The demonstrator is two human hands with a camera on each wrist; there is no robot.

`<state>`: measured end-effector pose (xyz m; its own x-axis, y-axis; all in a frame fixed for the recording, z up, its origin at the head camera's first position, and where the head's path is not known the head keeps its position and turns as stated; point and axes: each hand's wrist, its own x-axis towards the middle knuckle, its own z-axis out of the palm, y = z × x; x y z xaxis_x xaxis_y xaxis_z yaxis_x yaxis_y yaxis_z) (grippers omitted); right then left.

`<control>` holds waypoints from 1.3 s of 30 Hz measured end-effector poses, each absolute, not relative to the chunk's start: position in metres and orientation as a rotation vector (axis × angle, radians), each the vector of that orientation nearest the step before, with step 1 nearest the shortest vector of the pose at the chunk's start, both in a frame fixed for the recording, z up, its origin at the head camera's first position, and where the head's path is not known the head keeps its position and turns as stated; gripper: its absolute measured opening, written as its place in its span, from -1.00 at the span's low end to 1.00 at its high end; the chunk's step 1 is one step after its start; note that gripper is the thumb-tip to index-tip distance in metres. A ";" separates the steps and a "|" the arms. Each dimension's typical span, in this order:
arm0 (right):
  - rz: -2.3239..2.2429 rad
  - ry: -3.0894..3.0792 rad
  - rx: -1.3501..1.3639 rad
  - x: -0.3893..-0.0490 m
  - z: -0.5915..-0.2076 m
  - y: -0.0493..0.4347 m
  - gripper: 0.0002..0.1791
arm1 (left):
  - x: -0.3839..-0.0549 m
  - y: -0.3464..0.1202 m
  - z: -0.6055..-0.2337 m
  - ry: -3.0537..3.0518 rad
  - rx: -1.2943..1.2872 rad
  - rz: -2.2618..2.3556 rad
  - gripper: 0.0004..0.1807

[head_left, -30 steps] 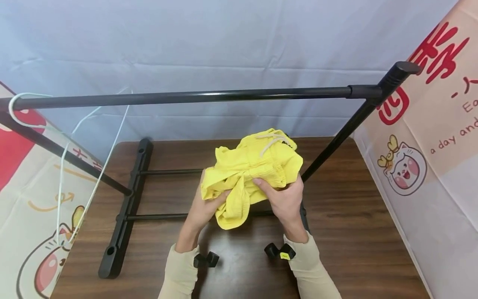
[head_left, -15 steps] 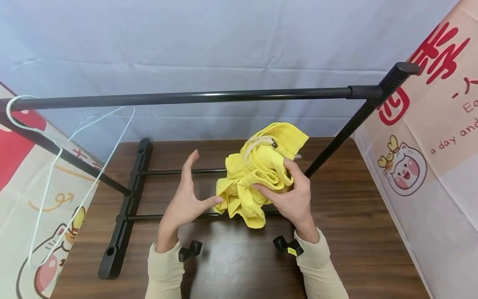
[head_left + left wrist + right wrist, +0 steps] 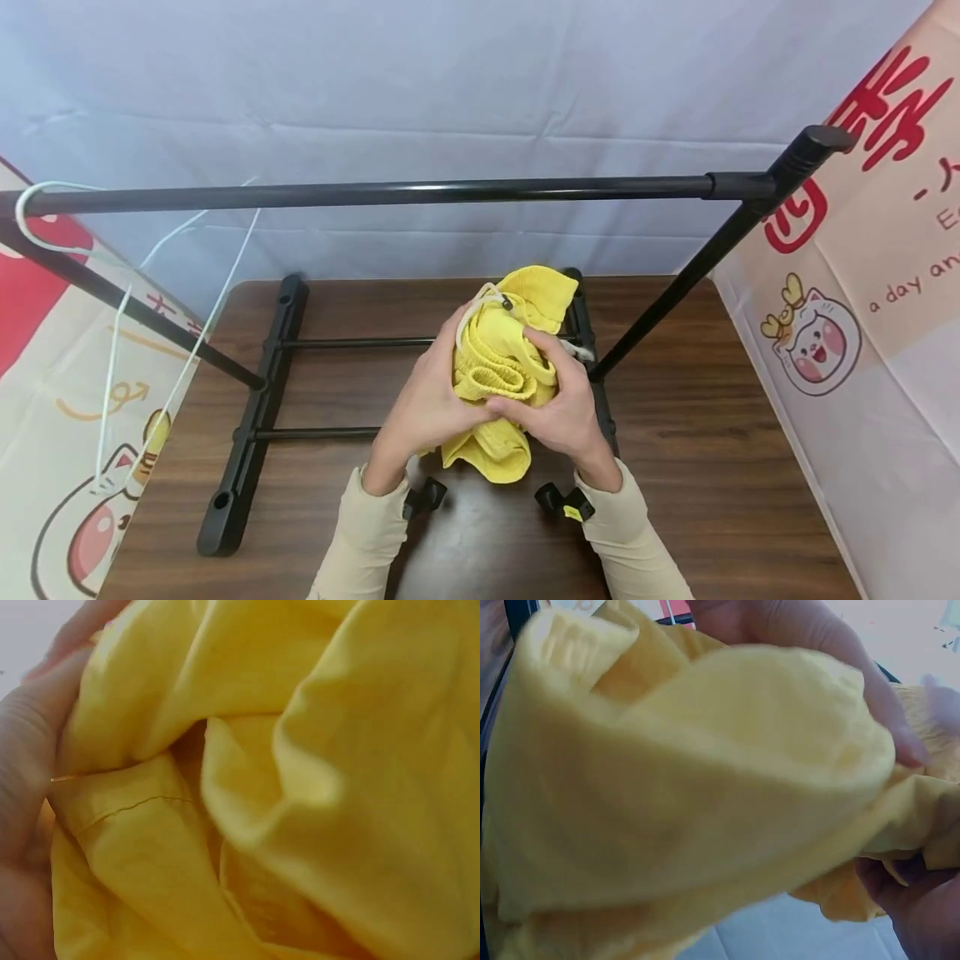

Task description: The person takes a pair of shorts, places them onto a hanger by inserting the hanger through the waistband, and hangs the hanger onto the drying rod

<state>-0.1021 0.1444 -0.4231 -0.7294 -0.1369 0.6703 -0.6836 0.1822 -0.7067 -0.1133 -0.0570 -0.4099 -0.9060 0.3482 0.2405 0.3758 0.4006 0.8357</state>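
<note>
Both hands hold a bunched yellow garment (image 3: 498,354) with a gathered elastic band and a pale drawstring (image 3: 472,317) looped at its top left. My left hand (image 3: 427,404) wraps its left side, and my right hand (image 3: 562,404) grips the right side, with the thumbs meeting at the front. Most of the left fingers are hidden behind the cloth. In the left wrist view the folded garment (image 3: 322,802) fills most of the picture and shows a stitched seam. The right wrist view shows a wide fold of the garment (image 3: 690,795), with fingers beyond it.
A black clothes rack has its top rail (image 3: 450,192) crossing behind the hands and a foot (image 3: 255,454) on the wooden table (image 3: 720,467). At the rail's left end a white wire hanger hangs by its hook (image 3: 19,218). Fabric walls (image 3: 480,92) enclose the back and sides.
My left hand let go with fingers spread half a second ago and now holds the garment's left side again. The garment has shifted left and is more tightly bunched. The hanger sways slightly.
</note>
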 end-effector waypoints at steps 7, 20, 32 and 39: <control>1.571 -1.965 0.678 -0.103 -0.422 0.149 -0.04 | -0.110 -0.056 -0.419 -2.504 -0.725 -1.547 -0.19; 1.793 -1.698 0.703 -0.110 -0.405 0.170 -0.27 | -0.111 -0.088 -0.405 -2.478 -0.796 -1.479 -0.03; 2.095 -2.251 0.347 -0.126 -0.390 0.178 -0.51 | -0.114 -0.092 -0.405 -2.448 -0.905 -1.465 -0.01; 2.107 -2.306 0.582 -0.128 -0.396 0.157 -0.39 | -0.115 -0.081 -0.409 -2.428 -0.939 -1.489 0.03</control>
